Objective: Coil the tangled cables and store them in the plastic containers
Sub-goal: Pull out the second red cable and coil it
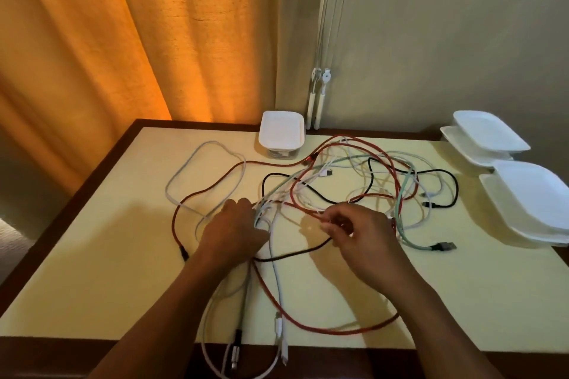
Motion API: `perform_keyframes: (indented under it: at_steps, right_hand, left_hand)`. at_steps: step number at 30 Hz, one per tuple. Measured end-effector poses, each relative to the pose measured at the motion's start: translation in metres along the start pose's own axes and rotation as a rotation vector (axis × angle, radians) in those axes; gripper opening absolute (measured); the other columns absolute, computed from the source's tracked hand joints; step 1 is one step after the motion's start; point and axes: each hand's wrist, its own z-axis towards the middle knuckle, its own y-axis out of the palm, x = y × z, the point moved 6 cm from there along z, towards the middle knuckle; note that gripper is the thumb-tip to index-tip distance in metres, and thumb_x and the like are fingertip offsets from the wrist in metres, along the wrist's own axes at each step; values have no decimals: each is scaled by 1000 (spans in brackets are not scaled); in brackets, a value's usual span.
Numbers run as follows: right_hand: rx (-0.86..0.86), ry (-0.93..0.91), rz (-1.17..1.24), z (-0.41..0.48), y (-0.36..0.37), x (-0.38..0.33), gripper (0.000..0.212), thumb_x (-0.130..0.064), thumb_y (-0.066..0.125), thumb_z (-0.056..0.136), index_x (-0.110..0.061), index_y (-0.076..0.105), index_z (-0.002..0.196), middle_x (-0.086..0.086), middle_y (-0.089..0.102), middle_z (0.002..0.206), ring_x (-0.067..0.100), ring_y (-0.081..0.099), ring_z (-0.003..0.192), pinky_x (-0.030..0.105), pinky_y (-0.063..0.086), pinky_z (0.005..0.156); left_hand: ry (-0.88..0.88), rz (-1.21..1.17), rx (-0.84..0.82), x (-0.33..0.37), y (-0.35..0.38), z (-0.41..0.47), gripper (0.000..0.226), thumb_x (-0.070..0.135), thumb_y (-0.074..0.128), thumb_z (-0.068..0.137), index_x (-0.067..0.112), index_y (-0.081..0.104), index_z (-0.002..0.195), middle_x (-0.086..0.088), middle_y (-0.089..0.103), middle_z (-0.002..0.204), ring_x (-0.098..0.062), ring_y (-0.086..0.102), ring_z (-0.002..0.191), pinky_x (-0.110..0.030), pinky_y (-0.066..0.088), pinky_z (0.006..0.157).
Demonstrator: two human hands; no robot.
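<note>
The tangled cables (338, 169) lay across the far half of the surface (92, 271), their mass running mostly left to right. Several loose ends trailed toward the person and hung over the near edge. One plug (446, 245) at the right pointed outward, toward the stacked white containers (535, 197).

The left hand (237, 231) lay knuckles up with its fingers curled into a bunch of white cables (261, 212), probably to pin the knot in place. The right hand (360, 234) pinched a red cable (303, 209) between thumb and fingertips, lifted slightly off the surface, likely to draw that strand free of the rest. Gripped this way, one hand could anchor while the other pulled.

A lidded container (281, 132) stood at the far edge just beyond the tangle, and something pale showed through its clear wall. The other containers sat well to the right, within reach but clear of the loops.
</note>
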Motion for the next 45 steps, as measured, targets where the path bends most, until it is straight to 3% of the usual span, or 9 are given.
perform_keyframes:
  at_steps: [3,11,20,24,29,33,38,42,45]
  right_hand:
    - [280,18,211,-3,-21,0,5,-32,63,99,-37,65,99,-13,67,78,-2,61,68,12,44,59]
    - [907,-21,684,-21,-72,10,31,-51,53,99,-22,60,108,7,54,78,25,48,68,41,46,59]
    - [768,-140,599,-20,-68,-12,18,-33,58,102,-18,68,106,-9,57,70,15,49,59,28,43,53]
    - [604,-230,563,-23,-69,-31,12,-25,61,96,-27,71,102,-13,64,72,7,54,59,18,45,51]
    - [474,-380,419,-22,-81,-60,16,-18,66,92,-24,73,106,-17,74,98,5,70,91,13,52,75]
    - [528,-382,479,-12,-120,-87,15,-21,70,93,-33,72,101,-22,74,91,0,68,83,11,49,73]
    - [583,-443,563,13,-189,-132,5,-27,68,97,-29,71,100,-22,63,71,-2,53,62,17,43,61]
    - [612,-450,777,23,-231,-158,5,-27,66,98,-24,69,97,-14,49,58,8,37,49,22,34,49]
    - [587,-393,952,31,-247,-168,7,-23,63,100,-19,68,97,-6,42,55,13,28,47,22,27,46]
  left_hand:
    - [-31,-26,206,-15,-27,8,32,31,68,87,15,61,114,-8,58,113,-30,63,93,-39,54,78]
    - [-196,-219,542,-68,-59,22,19,11,55,100,3,59,116,-17,47,114,-33,56,83,-45,50,74]
    - [266,-94,558,-6,-52,-1,66,22,76,88,15,47,147,-17,35,157,-35,30,148,-61,32,118]
    - [489,-275,490,32,-53,-18,63,19,75,91,24,47,148,-1,38,160,-20,37,146,-39,39,114]
    - [620,-454,419,85,-78,-27,63,31,70,96,30,41,152,10,43,157,-6,39,143,-24,35,112]
    - [556,-420,277,125,-96,-9,33,29,56,105,22,61,137,2,63,136,-11,59,114,-3,41,79]
    - [526,-248,-34,147,-95,14,76,39,75,92,25,36,156,-3,51,151,-22,51,135,-33,46,105]
    - [625,-142,-194,172,-74,-4,125,36,95,67,35,11,160,0,29,165,-22,32,148,-36,31,119]
    - [634,-135,-142,179,-47,-6,118,44,95,64,44,16,152,3,37,161,-23,37,145,-45,37,118]
